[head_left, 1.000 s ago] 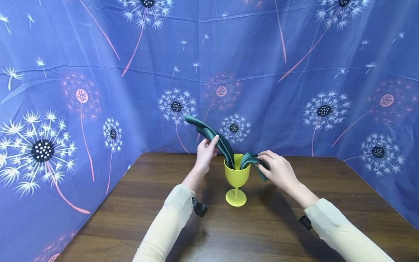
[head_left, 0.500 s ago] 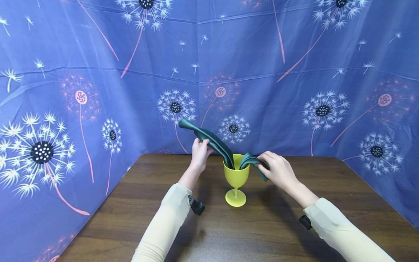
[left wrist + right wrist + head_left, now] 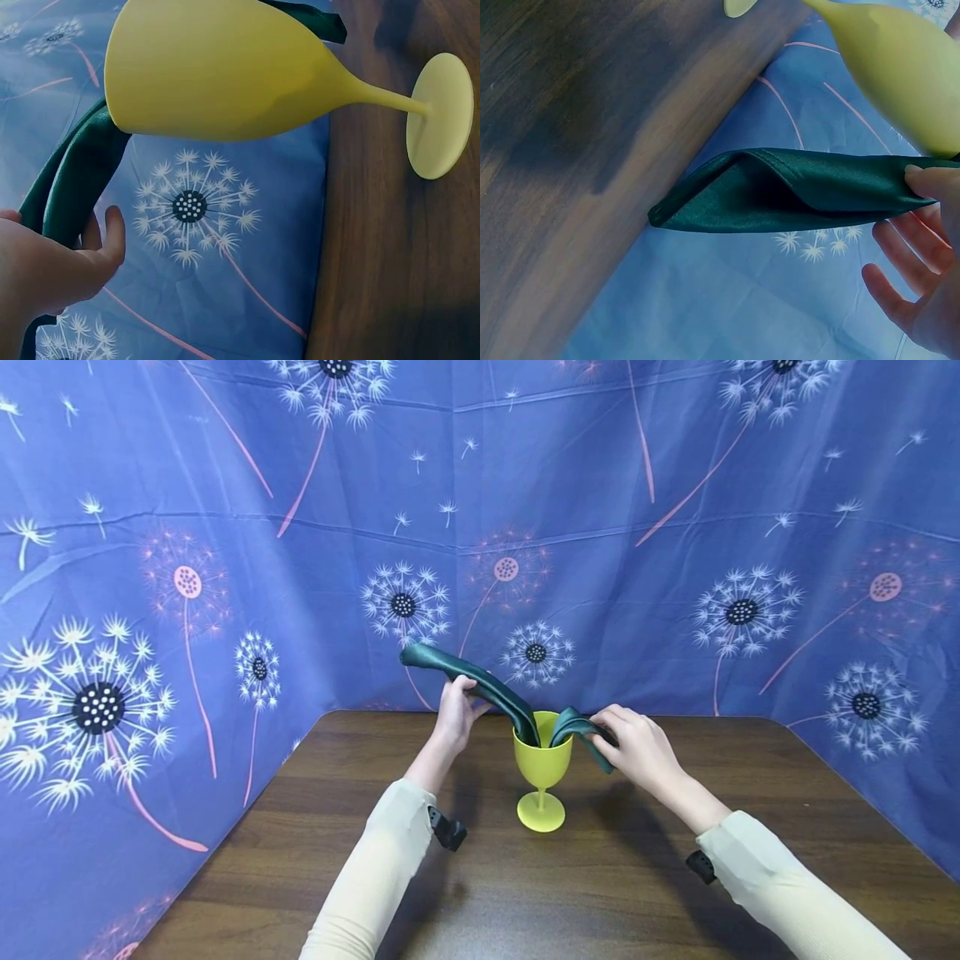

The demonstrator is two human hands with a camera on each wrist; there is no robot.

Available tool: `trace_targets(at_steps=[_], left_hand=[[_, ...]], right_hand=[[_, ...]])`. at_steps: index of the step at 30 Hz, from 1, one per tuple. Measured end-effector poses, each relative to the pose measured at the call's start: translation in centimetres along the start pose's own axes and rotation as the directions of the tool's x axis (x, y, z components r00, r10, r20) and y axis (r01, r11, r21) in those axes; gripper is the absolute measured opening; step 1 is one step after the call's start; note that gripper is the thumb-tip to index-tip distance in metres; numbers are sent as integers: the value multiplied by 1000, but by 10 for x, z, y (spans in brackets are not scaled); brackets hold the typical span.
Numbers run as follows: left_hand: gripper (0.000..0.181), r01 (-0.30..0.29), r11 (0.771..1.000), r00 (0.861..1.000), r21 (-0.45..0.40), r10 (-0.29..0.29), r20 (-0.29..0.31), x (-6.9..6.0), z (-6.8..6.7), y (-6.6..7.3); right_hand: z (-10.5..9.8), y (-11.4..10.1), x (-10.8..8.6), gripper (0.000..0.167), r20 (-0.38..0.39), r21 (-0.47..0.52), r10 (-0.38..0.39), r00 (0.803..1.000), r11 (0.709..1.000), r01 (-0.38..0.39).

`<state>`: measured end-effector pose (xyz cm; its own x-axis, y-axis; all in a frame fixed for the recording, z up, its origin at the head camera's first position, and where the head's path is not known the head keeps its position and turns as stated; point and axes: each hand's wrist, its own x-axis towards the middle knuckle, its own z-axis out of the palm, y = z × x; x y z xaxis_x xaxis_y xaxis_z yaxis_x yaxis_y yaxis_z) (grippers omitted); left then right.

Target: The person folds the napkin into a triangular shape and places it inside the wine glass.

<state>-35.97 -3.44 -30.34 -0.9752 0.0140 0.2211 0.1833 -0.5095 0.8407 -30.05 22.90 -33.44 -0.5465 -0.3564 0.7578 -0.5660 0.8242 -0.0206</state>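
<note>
A yellow goblet (image 3: 542, 764) stands upright on the table, a dark green satin napkin (image 3: 504, 695) tucked into its bowl. One long rolled end rises out over the left rim; the shorter end bends over the right rim. My left hand (image 3: 454, 712) holds the long end partway along, its tip reaching beyond to the upper left. Thumb and fingers of that left hand (image 3: 56, 270) lie about the napkin in the left wrist view. My right hand (image 3: 930, 255) pinches the short end under the thumb, and a folded, pointed flap (image 3: 780, 195) sticks out past it. The napkin's middle is hidden inside the goblet.
The brown wooden table (image 3: 540, 902) spreads around the goblet on all sides. Close behind and to both sides hangs a blue cloth backdrop (image 3: 600, 460) with dandelion prints. A small black device (image 3: 448, 831) sits at the left wrist.
My left hand has shifted left and slightly down along the long end, whose tip has swung down to the left. The right hand and the goblet have stayed in place.
</note>
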Motion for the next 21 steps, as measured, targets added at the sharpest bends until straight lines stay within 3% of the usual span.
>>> trace_targets(at_steps=[5,8,13,21], left_hand=[[34,11,997,1000,75,-10,-4,-3,-1,5],[36,15,997,1000,79,-15,-1,-4,-2,6],[33,8,998,1000,57,-9,10,-5,-6,6],[14,38,993,998,113,-31,-62,-9,-10,9]], right_hand=[[0,0,0,17,19,4,19,1000,1000,-19],[0,-1,0,17,30,3,32,999,999,-32],[0,-2,0,18,44,6,50,998,999,-50],[0,-2,1,16,28,8,69,997,998,-69]])
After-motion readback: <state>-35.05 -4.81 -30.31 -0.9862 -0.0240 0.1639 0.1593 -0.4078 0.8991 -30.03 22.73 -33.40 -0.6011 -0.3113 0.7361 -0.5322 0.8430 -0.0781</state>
